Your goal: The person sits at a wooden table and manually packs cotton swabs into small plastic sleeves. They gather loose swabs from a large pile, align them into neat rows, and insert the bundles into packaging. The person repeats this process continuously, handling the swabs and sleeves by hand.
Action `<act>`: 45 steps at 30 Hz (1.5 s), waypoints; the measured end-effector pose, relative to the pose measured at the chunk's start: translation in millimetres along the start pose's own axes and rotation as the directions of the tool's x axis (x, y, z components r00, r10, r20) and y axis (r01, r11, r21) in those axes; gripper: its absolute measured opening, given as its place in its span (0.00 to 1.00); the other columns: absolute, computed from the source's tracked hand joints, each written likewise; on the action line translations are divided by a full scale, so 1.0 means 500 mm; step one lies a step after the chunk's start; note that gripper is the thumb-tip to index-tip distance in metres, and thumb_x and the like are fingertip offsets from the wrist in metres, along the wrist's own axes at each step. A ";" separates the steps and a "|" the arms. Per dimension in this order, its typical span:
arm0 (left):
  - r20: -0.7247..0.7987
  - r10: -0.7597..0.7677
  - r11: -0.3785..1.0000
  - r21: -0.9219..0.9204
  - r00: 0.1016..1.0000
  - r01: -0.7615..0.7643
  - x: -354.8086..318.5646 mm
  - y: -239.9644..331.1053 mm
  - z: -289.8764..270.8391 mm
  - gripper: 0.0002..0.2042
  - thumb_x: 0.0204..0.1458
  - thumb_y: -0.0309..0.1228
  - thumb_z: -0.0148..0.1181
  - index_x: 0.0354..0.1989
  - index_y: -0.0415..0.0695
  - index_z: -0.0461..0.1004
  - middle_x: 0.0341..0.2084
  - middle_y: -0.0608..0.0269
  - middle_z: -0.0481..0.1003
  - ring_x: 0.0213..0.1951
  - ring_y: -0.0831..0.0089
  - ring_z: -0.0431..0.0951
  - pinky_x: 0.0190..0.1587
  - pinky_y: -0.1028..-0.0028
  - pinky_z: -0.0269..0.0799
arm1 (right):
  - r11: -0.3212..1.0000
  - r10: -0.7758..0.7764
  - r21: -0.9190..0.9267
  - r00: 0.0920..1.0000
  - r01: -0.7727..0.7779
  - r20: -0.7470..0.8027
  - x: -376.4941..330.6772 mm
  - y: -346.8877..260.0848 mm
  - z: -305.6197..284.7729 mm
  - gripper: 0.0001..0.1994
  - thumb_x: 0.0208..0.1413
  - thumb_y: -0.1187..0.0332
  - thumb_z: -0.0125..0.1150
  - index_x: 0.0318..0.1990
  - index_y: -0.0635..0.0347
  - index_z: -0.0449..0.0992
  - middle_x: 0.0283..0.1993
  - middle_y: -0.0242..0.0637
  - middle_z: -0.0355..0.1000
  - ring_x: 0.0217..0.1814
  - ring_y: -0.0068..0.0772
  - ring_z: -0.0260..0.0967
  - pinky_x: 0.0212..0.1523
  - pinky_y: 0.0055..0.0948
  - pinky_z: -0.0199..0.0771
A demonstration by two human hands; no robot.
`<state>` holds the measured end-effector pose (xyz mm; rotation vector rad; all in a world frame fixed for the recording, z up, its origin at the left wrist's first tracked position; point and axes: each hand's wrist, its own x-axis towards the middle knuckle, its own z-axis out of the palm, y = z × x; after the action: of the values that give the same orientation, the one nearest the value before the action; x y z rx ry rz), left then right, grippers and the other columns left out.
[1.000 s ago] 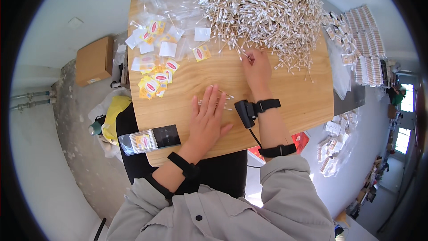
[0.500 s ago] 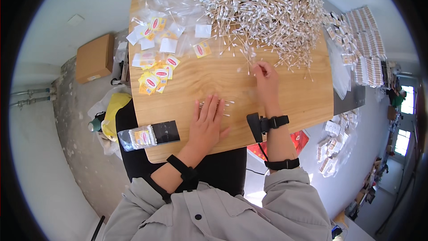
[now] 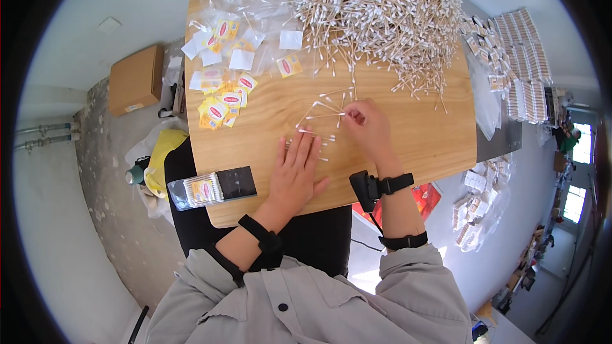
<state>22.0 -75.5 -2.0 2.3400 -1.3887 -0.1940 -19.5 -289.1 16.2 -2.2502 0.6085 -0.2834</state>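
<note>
My left hand (image 3: pixel 294 175) lies flat on the wooden table (image 3: pixel 421 146), fingers spread, its fingertips on a few loose cotton swabs (image 3: pixel 319 118). My right hand (image 3: pixel 368 126) rests just right of those swabs, fingers curled and pinching one or two of them. A large heap of cotton swabs (image 3: pixel 382 13) covers the far side of the table. Small yellow-and-red labelled packets (image 3: pixel 220 108) and empty clear bags (image 3: pixel 242 0) lie at the far left.
A filled packet of swabs on a black block (image 3: pixel 213 188) sits at the table's near left edge. A cardboard box (image 3: pixel 135 79) and a yellow bag (image 3: pixel 162 156) are on the floor to the left. Stacks of packed swabs (image 3: pixel 523 64) lie to the right.
My right hand pulled a few swabs from the heap toward the table's middle and drew left toward my left hand. My left hand stayed flat, shifting slightly.
</note>
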 end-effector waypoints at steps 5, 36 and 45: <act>-0.023 -0.003 1.000 -0.011 1.000 0.003 -0.004 -0.002 0.005 0.43 0.47 0.52 0.62 0.69 0.40 0.56 0.70 0.48 0.52 0.72 0.54 0.49 0.72 0.50 0.41 | 0.992 0.076 0.117 0.970 -0.050 -0.231 0.013 0.000 -0.016 0.06 0.51 0.71 0.67 0.36 0.57 0.80 0.30 0.35 0.72 0.30 0.29 0.71 0.33 0.28 0.72; 0.055 0.134 0.990 -0.044 0.989 -0.132 0.067 -0.043 -0.026 0.50 0.37 0.52 0.71 0.67 0.37 0.57 0.69 0.51 0.54 0.71 0.56 0.52 0.72 0.50 0.42 | 0.957 -0.227 -0.180 0.974 0.228 0.022 -0.002 0.036 -0.028 0.08 0.43 0.72 0.72 0.33 0.53 0.81 0.40 0.35 0.67 0.45 0.38 0.68 0.43 0.34 0.73; 0.011 0.151 0.989 -0.012 0.989 -0.150 0.059 -0.042 -0.034 0.46 0.38 0.55 0.68 0.64 0.36 0.62 0.67 0.53 0.58 0.70 0.60 0.53 0.71 0.50 0.42 | 0.999 -0.013 0.033 0.997 0.016 -0.072 0.000 0.070 -0.032 0.05 0.50 0.74 0.67 0.35 0.60 0.80 0.41 0.38 0.68 0.41 0.34 0.73 0.40 0.28 0.79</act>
<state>59.1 -87.7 7.1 2.2166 -1.5583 -0.1712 -37.3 -319.7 1.4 -2.2207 0.6211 -0.3806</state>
